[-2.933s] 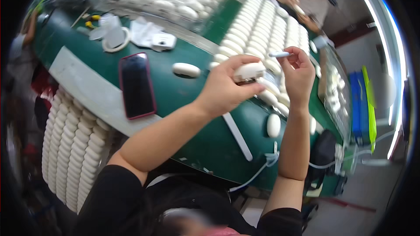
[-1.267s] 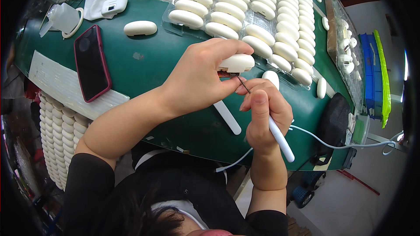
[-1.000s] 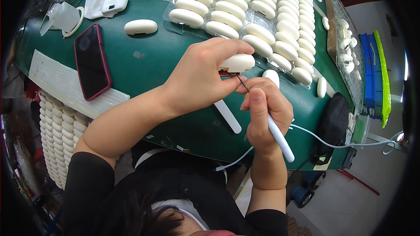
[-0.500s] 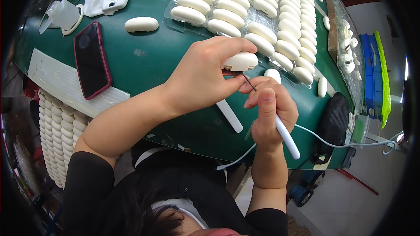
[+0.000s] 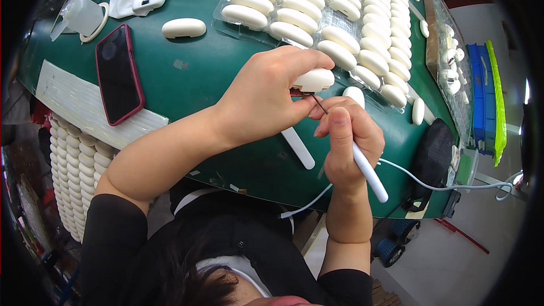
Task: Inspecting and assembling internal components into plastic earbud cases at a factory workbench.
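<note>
My left hand [image 5: 263,93] is closed around a cream oval plastic case [image 5: 315,80], thumb below and fingers over the top. The underside of the case is turned toward me and shows a dark gap with a bit of red. In my right hand [image 5: 354,136] is a slim screwdriver [image 5: 369,173] with a white handle, its thin dark shaft pointing up and left. The shaft's tip meets the lower edge of the case; the exact contact is hidden by my fingers. Below my left hand lies a flat white strip [image 5: 298,148] on the green tabletop [image 5: 249,167].
Clear trays with rows of cream cases [image 5: 334,8] fill the far side. A single case [image 5: 184,28], a red-edged phone [image 5: 120,75] and a translucent bottle [image 5: 83,17] are at left. A white cable [image 5: 430,186] runs right, past a black pouch [image 5: 432,158].
My right hand and the screwdriver have shifted slightly left, and the thumb has moved along the handle. The left hand keeps its hold on the case, almost still.
</note>
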`<action>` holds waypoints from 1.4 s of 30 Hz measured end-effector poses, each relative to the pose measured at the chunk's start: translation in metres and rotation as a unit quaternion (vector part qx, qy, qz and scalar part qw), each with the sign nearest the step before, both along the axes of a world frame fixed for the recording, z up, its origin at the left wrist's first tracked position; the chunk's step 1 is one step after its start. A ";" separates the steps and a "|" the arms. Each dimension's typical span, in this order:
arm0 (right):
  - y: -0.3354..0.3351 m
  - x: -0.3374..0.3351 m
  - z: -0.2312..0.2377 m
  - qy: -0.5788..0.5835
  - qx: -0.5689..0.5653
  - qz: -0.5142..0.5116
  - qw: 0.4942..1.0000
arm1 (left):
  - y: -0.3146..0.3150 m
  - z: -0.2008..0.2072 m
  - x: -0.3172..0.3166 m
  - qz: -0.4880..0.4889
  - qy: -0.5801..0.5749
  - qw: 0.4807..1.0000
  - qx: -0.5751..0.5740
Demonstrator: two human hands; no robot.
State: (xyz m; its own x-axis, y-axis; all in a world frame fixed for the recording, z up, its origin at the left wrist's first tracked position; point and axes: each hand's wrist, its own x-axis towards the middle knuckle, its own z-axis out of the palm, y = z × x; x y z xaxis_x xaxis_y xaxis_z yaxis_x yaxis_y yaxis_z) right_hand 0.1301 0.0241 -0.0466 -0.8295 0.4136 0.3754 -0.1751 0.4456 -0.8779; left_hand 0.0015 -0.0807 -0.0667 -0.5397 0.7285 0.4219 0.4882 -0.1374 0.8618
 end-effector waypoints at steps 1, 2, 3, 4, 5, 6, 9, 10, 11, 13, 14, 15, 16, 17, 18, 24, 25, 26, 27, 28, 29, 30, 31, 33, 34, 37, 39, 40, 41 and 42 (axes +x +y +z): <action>0.001 0.000 0.000 -0.007 0.008 0.001 1.000 | 0.001 0.000 0.000 0.000 0.000 1.000 0.000; 0.002 0.000 0.000 -0.014 0.017 0.002 1.000 | 0.002 0.000 0.000 -0.002 -0.006 1.000 -0.007; 0.002 0.000 -0.002 -0.014 0.016 0.002 1.000 | 0.003 -0.001 0.001 -0.004 -0.012 1.000 -0.014; 0.001 0.000 -0.003 0.012 -0.010 0.000 1.000 | 0.002 0.000 0.000 -0.004 -0.011 1.000 -0.014; 0.001 -0.001 -0.004 0.038 -0.037 -0.002 0.999 | 0.000 0.003 -0.001 -0.002 -0.022 1.000 -0.018; 0.000 -0.001 -0.004 0.037 -0.037 -0.003 0.999 | -0.001 0.004 -0.002 -0.001 -0.033 0.999 -0.022; -0.001 0.000 -0.004 0.034 -0.030 -0.008 0.999 | 0.000 0.002 0.001 -0.006 -0.035 0.999 0.001; -0.001 0.001 -0.003 0.019 -0.036 -0.012 0.999 | 0.000 0.001 0.001 -0.005 -0.035 0.999 0.001; -0.001 0.002 -0.002 0.004 -0.042 -0.016 0.999 | 0.000 0.001 0.001 -0.005 -0.036 0.999 0.001; 0.000 0.002 -0.003 0.008 -0.033 -0.014 0.999 | 0.001 0.000 0.002 -0.007 -0.038 0.999 0.002; 0.000 0.002 -0.003 0.014 -0.024 -0.012 1.000 | 0.001 0.001 0.002 -0.006 -0.028 1.000 -0.001; 0.000 0.001 -0.003 0.013 -0.025 -0.011 1.000 | 0.001 0.002 0.002 -0.003 -0.019 1.000 -0.004; 0.001 0.001 -0.003 0.016 -0.011 -0.009 1.000 | 0.000 0.002 0.002 -0.003 -0.020 1.000 -0.005; 0.001 0.001 -0.003 0.018 0.003 -0.006 1.000 | 0.001 0.002 0.002 -0.003 -0.015 1.000 -0.005; 0.000 0.000 -0.003 0.018 0.002 -0.005 1.000 | 0.001 0.001 0.001 -0.004 -0.011 1.000 -0.005; 0.000 0.001 0.000 -0.019 0.027 -0.006 0.999 | 0.003 -0.004 0.003 -0.002 -0.018 1.000 0.002; -0.001 0.001 -0.001 0.010 -0.004 -0.007 1.000 | 0.003 -0.003 0.002 -0.004 -0.018 1.000 0.003; -0.002 0.000 -0.002 0.040 -0.035 -0.008 0.999 | 0.001 0.000 0.001 0.002 -0.015 1.000 0.003; -0.001 0.000 -0.002 0.040 -0.035 -0.008 0.999 | 0.000 0.001 0.000 0.009 -0.011 1.000 0.002; -0.001 0.000 -0.002 0.038 -0.029 -0.005 0.999 | 0.000 0.001 0.001 0.009 -0.011 1.000 0.002; -0.001 0.000 -0.002 0.035 -0.024 -0.003 0.999 | 0.000 0.001 0.001 0.003 -0.026 1.000 0.000; -0.001 0.000 -0.002 0.035 -0.023 -0.002 0.999 | 0.000 0.002 0.002 -0.003 -0.041 0.999 -0.002; -0.001 0.001 -0.001 0.029 -0.030 -0.008 0.999 | 0.000 0.002 0.002 -0.002 -0.041 0.999 -0.002; -0.001 0.002 -0.001 0.022 -0.036 -0.013 0.999 | 0.000 0.003 0.001 -0.005 -0.027 1.000 -0.001; -0.001 0.002 -0.001 0.016 -0.024 -0.014 0.999 | 0.000 0.002 0.002 -0.004 -0.027 1.000 -0.001; -0.001 0.001 -0.002 0.011 0.005 -0.013 1.000 | 0.001 0.000 0.002 -0.001 -0.019 1.000 0.006; -0.001 0.001 -0.001 0.012 0.021 -0.011 1.000 | 0.001 0.001 0.002 -0.002 -0.007 1.000 0.004; -0.001 0.000 -0.001 0.011 0.024 -0.009 1.000 | 0.001 0.001 0.002 -0.002 -0.007 1.000 0.004; -0.001 0.000 -0.001 0.011 0.028 -0.006 1.000 | 0.001 0.000 0.002 0.000 -0.007 1.000 0.003; -0.001 0.000 -0.001 0.011 0.027 -0.006 1.000 | 0.000 0.000 0.002 0.001 -0.006 1.000 0.003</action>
